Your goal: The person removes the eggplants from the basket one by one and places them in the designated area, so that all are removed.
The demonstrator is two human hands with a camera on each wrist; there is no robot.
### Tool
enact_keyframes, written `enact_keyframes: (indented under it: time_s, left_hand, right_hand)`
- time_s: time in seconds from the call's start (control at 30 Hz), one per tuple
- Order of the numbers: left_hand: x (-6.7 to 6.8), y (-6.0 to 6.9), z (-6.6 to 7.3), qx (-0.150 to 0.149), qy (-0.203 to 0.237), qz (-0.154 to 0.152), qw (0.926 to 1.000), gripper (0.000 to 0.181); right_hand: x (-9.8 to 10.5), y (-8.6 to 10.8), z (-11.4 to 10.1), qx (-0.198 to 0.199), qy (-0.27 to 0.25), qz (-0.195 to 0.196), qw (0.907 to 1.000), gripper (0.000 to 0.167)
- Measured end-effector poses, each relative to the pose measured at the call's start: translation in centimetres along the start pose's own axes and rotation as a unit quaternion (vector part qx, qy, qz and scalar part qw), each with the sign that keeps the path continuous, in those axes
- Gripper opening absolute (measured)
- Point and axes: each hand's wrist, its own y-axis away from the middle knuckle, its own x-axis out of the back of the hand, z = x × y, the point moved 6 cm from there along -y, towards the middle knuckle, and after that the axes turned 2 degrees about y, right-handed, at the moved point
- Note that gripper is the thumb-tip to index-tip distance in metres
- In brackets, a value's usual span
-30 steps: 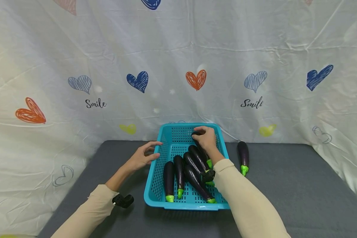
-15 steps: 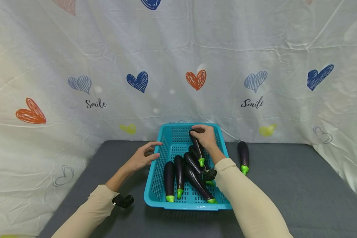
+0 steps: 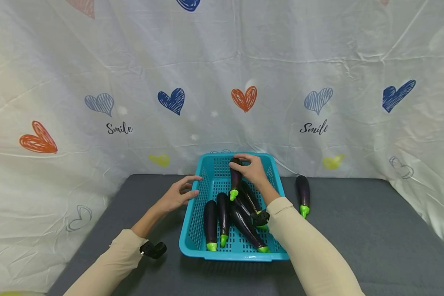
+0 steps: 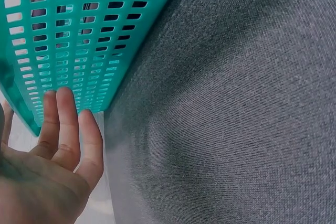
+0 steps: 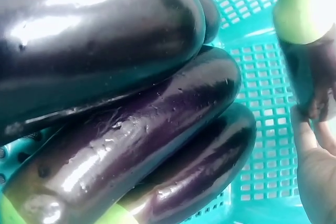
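In the head view, my right hand (image 3: 254,170) pinches a dark purple eggplant (image 3: 235,174) by its rounded end, inside the blue basket (image 3: 240,258). Its green stem end hangs down above the other eggplants. The right wrist view shows the fingers on the held eggplant (image 5: 302,74) at the right edge. Several eggplants (image 3: 244,228) lie side by side below, partly hidden by my right wrist. My left hand (image 3: 175,195) is at the basket's left rim with fingers loosely extended. In the left wrist view its fingers lie along the perforated wall (image 4: 79,40), holding nothing.
One more eggplant (image 3: 302,193) lies on the grey tabletop (image 3: 355,230), right of the basket. Behind the table hangs a white curtain (image 3: 207,53) printed with hearts. Each wrist wears a black camera, such as the left wrist camera (image 3: 153,249).
My right hand has lifted the eggplant off the right side of the pile and carried it left, swinging it nearly straight. My left hand and the basket have stayed in place.
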Motion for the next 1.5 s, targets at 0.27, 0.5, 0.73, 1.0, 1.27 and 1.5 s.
enact_keyframes:
  time_s: [0.27, 0.5, 0.73, 1.0, 1.27, 1.5]
  left_hand:
    - [-0.1, 0.0, 0.1, 0.002, -0.002, -0.001, 1.0, 0.047]
    - [-0.1, 0.0, 0.1, 0.004, -0.006, -0.001, 1.0, 0.048]
    - [-0.1, -0.1, 0.1, 0.009, 0.0, -0.002, 1.0, 0.048]
    - [-0.2, 0.0, -0.1, 0.021, 0.0, 0.0, 0.9998, 0.048]
    - [-0.1, 0.0, -0.3, 0.019, -0.002, 0.0, 0.9998, 0.048]
    - [-0.1, -0.2, -0.3, 0.022, -0.003, -0.001, 0.9998, 0.047]
  right_hand:
    - [-0.1, 0.2, -0.8, -0.006, -0.006, -0.021, 0.9997, 0.05]
    - [0.0, 0.0, -1.0, -0.042, -0.069, -0.05, 0.9954, 0.052]
    - [0.5, -0.1, -1.9, -0.059, -0.095, -0.051, 0.9924, 0.05]
    - [1.4, -0.4, -3.5, -0.041, -0.082, -0.067, 0.9936, 0.054]
    - [2.7, -0.7, -4.4, -0.039, -0.097, -0.095, 0.9901, 0.052]
    - [4.5, -0.3, -4.5, -0.057, -0.092, -0.114, 0.9877, 0.062]
